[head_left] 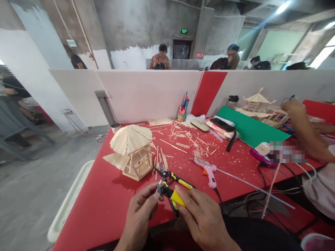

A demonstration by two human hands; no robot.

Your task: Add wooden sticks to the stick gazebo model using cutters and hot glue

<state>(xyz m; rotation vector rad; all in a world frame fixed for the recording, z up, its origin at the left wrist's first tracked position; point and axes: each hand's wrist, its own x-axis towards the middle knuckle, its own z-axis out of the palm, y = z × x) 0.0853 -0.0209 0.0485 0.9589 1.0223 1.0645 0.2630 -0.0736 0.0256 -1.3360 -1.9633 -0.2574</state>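
Note:
My right hand [201, 216] is wrapped round the yellow-and-black handles of a pair of cutters [171, 196], held just above the near edge of the red table [104, 195]. My left hand [141, 211] pinches its fingertips at the jaws of the cutters; what it holds there is too small to make out. A second yellow-handled pair of pliers [174, 177] lies on the table just beyond. To the left stands a small pavilion model [132, 151] built of thin wooden sticks.
A pink glue gun [208, 170] with its cord lies to the right. Loose sticks and offcuts [180, 143] litter the middle. A pen cup [182, 113], a phone and a green sheet [248, 130] lie further back. Another person's arm [303, 129] reaches toward a second stick model [259, 104].

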